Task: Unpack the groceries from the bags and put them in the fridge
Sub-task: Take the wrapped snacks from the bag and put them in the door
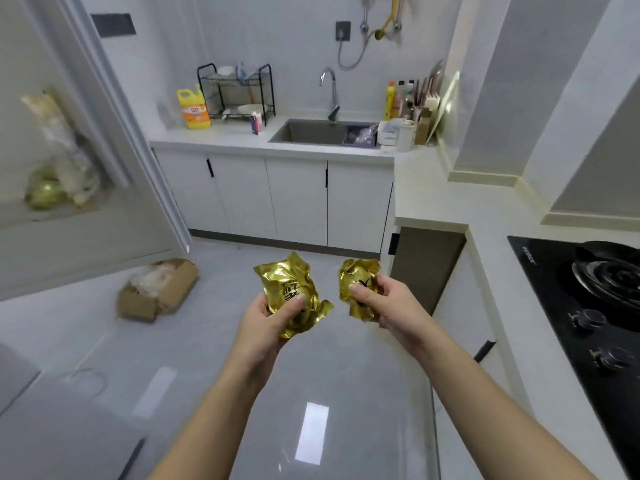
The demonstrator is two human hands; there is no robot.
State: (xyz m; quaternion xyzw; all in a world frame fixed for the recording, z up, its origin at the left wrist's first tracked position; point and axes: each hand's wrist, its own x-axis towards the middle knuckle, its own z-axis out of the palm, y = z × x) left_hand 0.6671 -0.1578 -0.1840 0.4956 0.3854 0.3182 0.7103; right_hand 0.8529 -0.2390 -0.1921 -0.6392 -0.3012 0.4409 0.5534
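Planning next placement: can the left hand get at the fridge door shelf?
Probably yes: nothing stands between the left hand, holding a gold packet, and the door shelf, though bagged produce sits there.

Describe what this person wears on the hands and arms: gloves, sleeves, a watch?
Nothing. The left hand and right hand are bare, without gloves or visible rings, and both forearms are uncovered to the frame's edge, with no sleeve, watch or bracelet.

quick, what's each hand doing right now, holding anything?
Left hand: closed, gripping a gold packet.
Right hand: closed, gripping a second gold packet.
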